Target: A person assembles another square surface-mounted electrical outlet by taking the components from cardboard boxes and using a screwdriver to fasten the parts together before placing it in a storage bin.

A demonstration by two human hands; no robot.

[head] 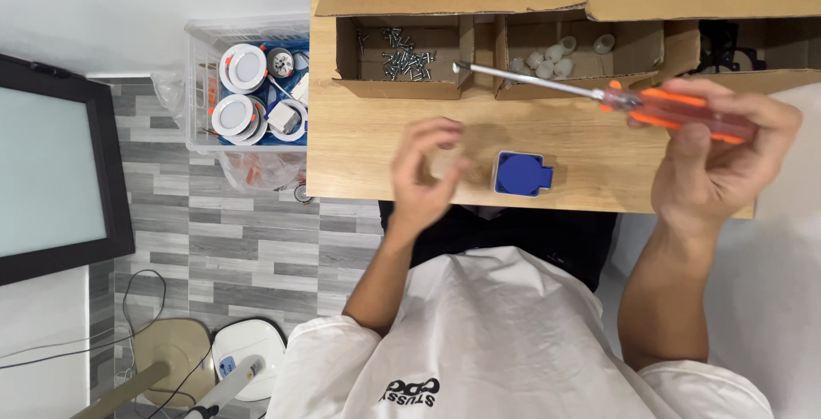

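Two hands over a wooden surface: right hand grips an orange screwdriver, left hand loosely curled, empty; grey tiled floor left.

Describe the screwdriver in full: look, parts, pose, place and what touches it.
The screwdriver has a translucent orange handle and a long, bright metal shaft. The right hand grips the handle, fingers wrapped around it. It is held nearly level above the wooden table, tip pointing left and slightly away, over the front edge of the divided cardboard box. The tip touches nothing visible; its type is too small to tell. The left hand is apart from it.
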